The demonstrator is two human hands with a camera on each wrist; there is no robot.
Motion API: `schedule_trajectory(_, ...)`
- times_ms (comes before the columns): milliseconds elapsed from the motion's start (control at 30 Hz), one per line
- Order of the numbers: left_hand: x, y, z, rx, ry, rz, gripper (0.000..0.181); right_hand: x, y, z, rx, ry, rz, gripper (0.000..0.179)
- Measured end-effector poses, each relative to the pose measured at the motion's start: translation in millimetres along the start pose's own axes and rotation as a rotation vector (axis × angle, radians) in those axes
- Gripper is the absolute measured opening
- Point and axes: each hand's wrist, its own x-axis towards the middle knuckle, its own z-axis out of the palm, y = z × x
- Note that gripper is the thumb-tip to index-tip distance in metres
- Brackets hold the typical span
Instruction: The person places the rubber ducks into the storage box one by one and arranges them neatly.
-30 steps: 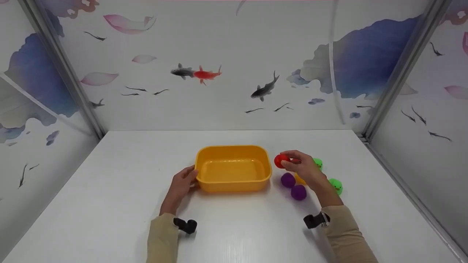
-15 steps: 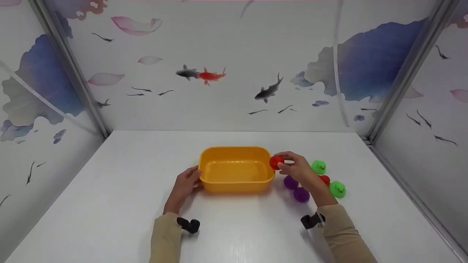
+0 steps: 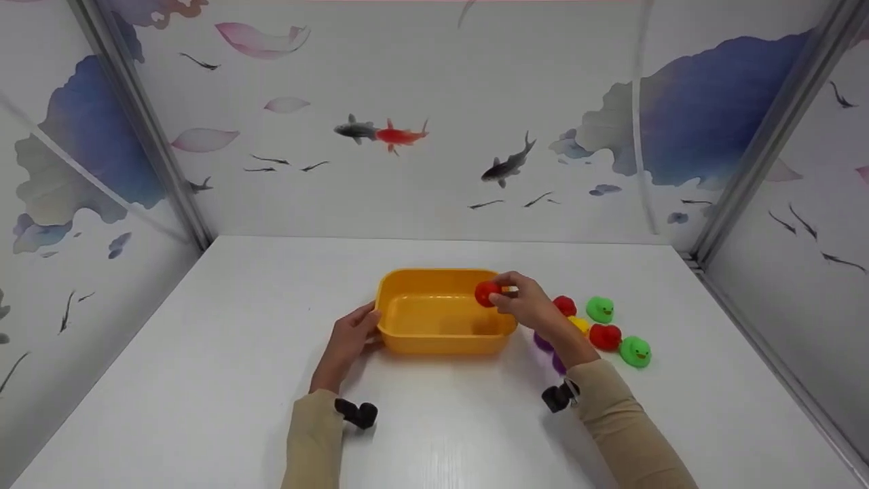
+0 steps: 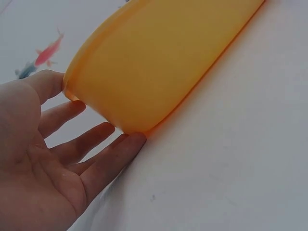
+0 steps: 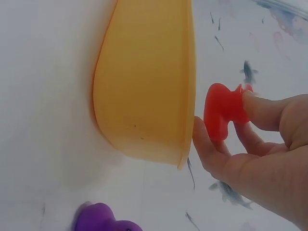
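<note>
A yellow plastic basin (image 3: 445, 345) stands on the white table. At its left end my left hand (image 3: 349, 339) holds it, thumb at the rim; in the left wrist view the fingertips (image 4: 79, 106) touch the outer wall. My right hand (image 3: 526, 302) pinches a red rubber duck (image 3: 487, 294) between thumb and fingers, above the right part of the basin. From the right wrist view, the duck (image 5: 221, 110) appears beyond the basin's rim. Nothing else lies in the visible part of the basin.
Right of the basin sit more rubber ducks: red ones (image 3: 605, 337), green ones (image 3: 636, 352), a yellow one (image 3: 579, 325) and purple ones (image 5: 98, 219), some partly hidden by my right arm. Printed wall panels (image 3: 421, 197) enclose the table (image 3: 224, 380) at back and sides.
My right hand has carried the red duck leftward from beside the basin to over its right part. My left hand keeps its place on the basin. The head view has shifted slightly.
</note>
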Motion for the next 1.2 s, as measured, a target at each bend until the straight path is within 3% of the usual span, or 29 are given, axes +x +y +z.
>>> schedule_trajectory(200,-1.1,-2.4,-0.4,-0.001,0.004,0.013,0.048,6.0,-13,13,-0.019,-0.033,-0.013,0.040)
schedule_trajectory(467,-1.9,-1.7,-1.9,0.000,0.023,-0.022,0.049,16.4,-26,26,-0.043,-0.067,-0.040,0.038)
schedule_trajectory(633,-0.5,-1.7,-1.4,-0.022,0.005,0.007,0.049,24.2,-30,32,-0.062,-0.078,-0.092,0.037)
schedule_trajectory(1200,-2.0,-3.5,-0.6,-0.048,-0.017,0.022,0.049,35.8,-36,67,-0.114,-0.112,-0.144,0.033)
